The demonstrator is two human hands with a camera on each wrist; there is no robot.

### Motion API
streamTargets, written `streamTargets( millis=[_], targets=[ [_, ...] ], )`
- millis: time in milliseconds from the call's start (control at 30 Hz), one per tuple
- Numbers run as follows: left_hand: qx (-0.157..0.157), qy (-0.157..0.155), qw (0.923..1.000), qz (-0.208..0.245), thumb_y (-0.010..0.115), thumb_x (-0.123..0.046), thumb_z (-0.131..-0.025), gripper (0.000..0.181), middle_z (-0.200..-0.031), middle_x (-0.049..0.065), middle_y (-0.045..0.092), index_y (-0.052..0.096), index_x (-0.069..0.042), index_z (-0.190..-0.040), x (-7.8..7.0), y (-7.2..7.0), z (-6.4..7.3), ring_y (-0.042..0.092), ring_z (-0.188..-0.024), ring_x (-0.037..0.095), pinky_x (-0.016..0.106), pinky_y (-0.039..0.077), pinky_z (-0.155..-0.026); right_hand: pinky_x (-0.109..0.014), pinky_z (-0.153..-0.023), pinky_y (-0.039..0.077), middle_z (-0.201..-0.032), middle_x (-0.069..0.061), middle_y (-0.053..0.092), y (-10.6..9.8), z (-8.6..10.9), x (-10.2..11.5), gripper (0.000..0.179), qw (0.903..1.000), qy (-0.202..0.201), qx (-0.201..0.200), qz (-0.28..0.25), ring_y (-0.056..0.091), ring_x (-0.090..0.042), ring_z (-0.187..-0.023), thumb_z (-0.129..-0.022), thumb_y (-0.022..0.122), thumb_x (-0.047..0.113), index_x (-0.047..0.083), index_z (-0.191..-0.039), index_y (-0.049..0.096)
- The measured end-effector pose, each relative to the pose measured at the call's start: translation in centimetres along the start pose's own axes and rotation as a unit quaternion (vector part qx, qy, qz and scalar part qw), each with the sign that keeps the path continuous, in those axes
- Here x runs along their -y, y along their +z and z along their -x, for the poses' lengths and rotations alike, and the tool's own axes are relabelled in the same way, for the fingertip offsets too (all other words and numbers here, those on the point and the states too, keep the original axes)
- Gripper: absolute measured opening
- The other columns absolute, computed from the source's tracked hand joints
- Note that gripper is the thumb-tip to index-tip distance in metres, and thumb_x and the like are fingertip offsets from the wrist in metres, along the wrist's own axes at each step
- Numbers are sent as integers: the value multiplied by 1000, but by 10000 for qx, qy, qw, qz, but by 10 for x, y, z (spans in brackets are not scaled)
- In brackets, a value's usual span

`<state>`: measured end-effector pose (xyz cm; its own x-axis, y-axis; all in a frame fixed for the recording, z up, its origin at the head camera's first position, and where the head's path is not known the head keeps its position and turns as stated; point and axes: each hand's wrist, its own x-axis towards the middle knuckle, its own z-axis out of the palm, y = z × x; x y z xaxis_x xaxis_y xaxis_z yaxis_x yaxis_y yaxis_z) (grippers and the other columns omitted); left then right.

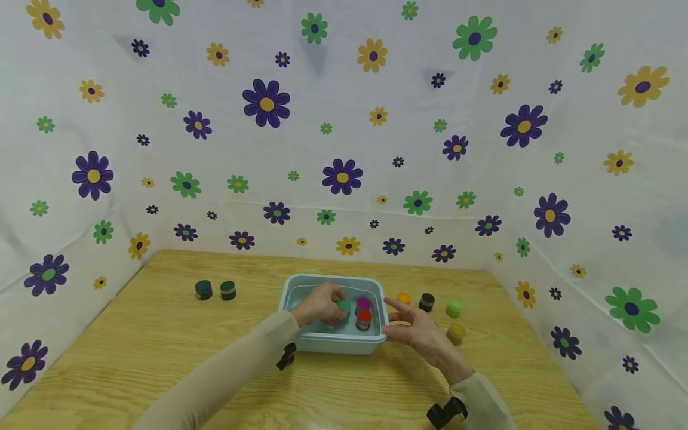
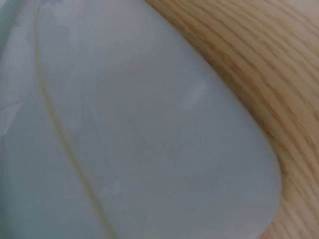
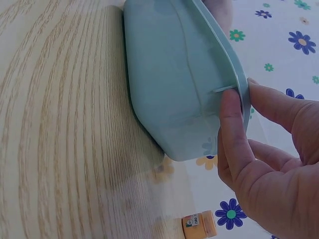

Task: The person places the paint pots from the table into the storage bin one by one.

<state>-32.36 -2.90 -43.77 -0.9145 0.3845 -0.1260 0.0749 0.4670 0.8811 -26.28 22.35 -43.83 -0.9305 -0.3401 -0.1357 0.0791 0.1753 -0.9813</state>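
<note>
A light blue plastic tub [image 1: 340, 345] stands on the wooden table. Reaching inside it, my left hand [image 1: 322, 303] holds a small jar with a green lid [image 1: 344, 306] in its fingers. Beside that jar in the tub are a magenta-lidded jar [image 1: 363, 304] and a red jar [image 1: 364, 320]. My right hand [image 1: 421, 335] pinches the tub's right rim, thumb on one side and fingers under the lip, as the right wrist view shows. The left wrist view has only the tub's outer wall [image 2: 164, 124]; the left hand is out of it.
Two dark green jars [image 1: 203, 289] stand left of the tub. Right of it are an orange jar [image 1: 403, 298], a black jar [image 1: 427, 302], a light green jar [image 1: 454, 307] and a yellow-brown jar [image 1: 455, 334]. A flowered curtain [image 1: 344, 143] encloses the table's back and sides.
</note>
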Motion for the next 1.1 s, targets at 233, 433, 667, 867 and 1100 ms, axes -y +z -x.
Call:
streamTargets(
  millis=[233,433,667,867,1100],
  targets=[
    [46,11,9997,-251,74,5,-79,36,-85,13,66,62,7,-113,7,2,1,69,-64,24,33,60,-56,-36,-91,58,-131,-27,49,1,1,-2,76,10000,34,-68,-23,61,-20,-101,-88,74,13,10,-152,35],
    [38,38,9995,-300,74,5,-79,35,-90,14,65,62,6,-112,10,4,1,68,-63,19,28,59,-56,-36,-92,57,-132,-28,49,1,1,-2,75,10000,17,-49,-25,62,-20,-101,-88,73,13,10,-152,35],
    [-54,32,9980,-621,74,-1,-82,36,-98,15,67,62,3,-115,8,5,-1,66,-69,15,26,58,-62,-34,-90,58,-132,-29,48,1,1,1,76,10000,24,-76,-17,62,-20,-100,-88,74,13,10,-152,35],
    [99,21,9994,-323,70,3,-84,40,-102,19,67,57,7,-122,8,7,-3,67,-80,21,29,59,-68,-34,-90,58,-133,-29,48,1,1,0,76,10000,37,-80,-16,62,-19,-100,-87,74,13,10,-152,35],
    [146,-2,9995,-293,70,5,-82,50,-111,20,66,54,8,-129,9,5,-6,64,-96,23,33,59,-81,-34,-90,58,-133,-30,48,1,0,-2,76,9999,54,-76,-81,62,-19,-100,-87,74,12,10,-152,35]
  ],
)
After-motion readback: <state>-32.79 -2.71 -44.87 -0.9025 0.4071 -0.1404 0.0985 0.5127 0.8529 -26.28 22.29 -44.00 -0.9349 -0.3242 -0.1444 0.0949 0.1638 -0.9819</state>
